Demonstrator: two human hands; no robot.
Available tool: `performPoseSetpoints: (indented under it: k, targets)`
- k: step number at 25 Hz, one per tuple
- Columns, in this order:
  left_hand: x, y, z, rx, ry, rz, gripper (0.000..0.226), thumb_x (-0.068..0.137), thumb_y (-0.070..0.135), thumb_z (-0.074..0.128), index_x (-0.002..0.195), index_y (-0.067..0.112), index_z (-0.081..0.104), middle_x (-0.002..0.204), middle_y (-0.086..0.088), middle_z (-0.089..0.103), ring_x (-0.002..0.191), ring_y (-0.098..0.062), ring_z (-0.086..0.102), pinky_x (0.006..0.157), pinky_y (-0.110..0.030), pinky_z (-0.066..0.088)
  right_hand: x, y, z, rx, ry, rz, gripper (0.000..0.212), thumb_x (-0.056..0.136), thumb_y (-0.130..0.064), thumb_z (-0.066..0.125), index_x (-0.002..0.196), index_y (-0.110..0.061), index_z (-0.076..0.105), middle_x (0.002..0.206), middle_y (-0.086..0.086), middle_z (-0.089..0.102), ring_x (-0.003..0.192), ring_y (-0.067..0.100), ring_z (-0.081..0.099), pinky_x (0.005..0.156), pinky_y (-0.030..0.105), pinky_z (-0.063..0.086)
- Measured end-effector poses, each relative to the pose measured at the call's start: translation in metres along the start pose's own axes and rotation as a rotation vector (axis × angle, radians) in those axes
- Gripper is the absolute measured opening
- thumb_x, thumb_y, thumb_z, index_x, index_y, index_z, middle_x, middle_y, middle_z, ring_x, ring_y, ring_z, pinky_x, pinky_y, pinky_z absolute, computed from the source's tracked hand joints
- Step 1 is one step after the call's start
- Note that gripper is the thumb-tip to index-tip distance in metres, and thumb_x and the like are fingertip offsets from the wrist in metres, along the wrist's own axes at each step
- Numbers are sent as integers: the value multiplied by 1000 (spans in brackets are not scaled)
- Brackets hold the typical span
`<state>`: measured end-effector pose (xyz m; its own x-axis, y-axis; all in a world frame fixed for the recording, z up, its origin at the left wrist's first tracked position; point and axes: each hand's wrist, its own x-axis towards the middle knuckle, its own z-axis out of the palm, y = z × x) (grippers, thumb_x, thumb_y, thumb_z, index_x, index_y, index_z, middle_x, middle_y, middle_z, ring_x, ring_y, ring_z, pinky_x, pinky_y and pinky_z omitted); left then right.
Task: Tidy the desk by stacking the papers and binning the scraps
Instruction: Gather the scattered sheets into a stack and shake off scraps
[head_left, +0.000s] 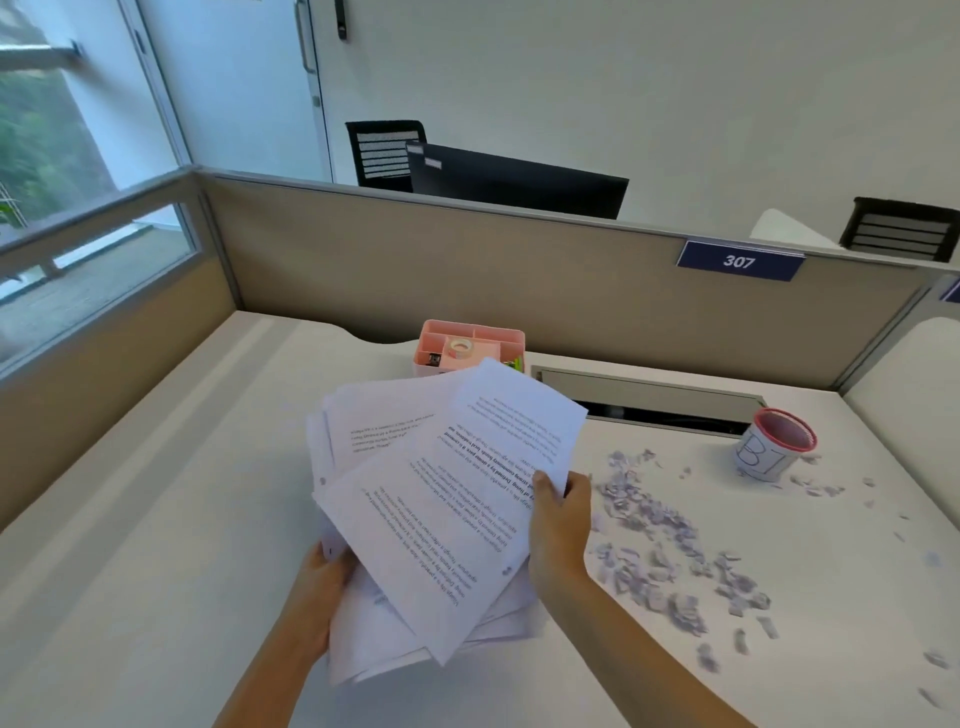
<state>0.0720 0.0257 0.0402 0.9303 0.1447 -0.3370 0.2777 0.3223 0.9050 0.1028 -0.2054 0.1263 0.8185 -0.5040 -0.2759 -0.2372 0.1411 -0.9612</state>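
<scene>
A pink organiser (470, 345) stands behind the fanned printed papers (441, 499), with paper scraps (670, 540) strewn right toward the red-rimmed bin cup (776, 441). Above the desk (156, 519), left hand (317, 587) and right hand (561, 514) each grasp the papers' edges.

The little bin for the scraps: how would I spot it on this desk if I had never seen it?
Start at the blue 307 sign on the partition and look down to the desk below it. Just right of the grey cable slot stands the bin, with paper scraps strewn beside it. It is the only round cup, red-rimmed, its white side hand-lettered.
</scene>
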Motion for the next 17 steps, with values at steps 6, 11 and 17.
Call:
performPoseSetpoints:
  k: [6, 11, 17]
  targets:
    - [16, 29, -59, -47, -38, -29, 45, 81, 54, 50, 108, 20, 64, 97, -7, 76, 84, -32, 73, 59, -40, 60, -21, 5, 52, -24, 98, -206, 11, 98, -25, 48, 97, -17, 41, 85, -3, 53, 74, 14, 55, 56, 25, 43]
    - [35, 43, -104, 3, -122, -83, 44, 76, 26, 75, 116, 12, 63, 105, -15, 73, 91, -38, 71, 70, -48, 59, -42, 36, 96, -90, 13, -164, 14, 94, -22, 56, 98, -22, 43, 88, -6, 57, 75, 10, 59, 52, 15, 42]
    - [56, 49, -163, 204, -160, -99, 43, 75, 31, 76, 115, 20, 63, 97, -1, 76, 85, -25, 74, 62, -34, 60, -20, 39, 102, -417, 190, -177, 84, 73, -1, 74, 140, -13, 24, 142, 16, 29, 125, 36, 39, 97, 47, 41]
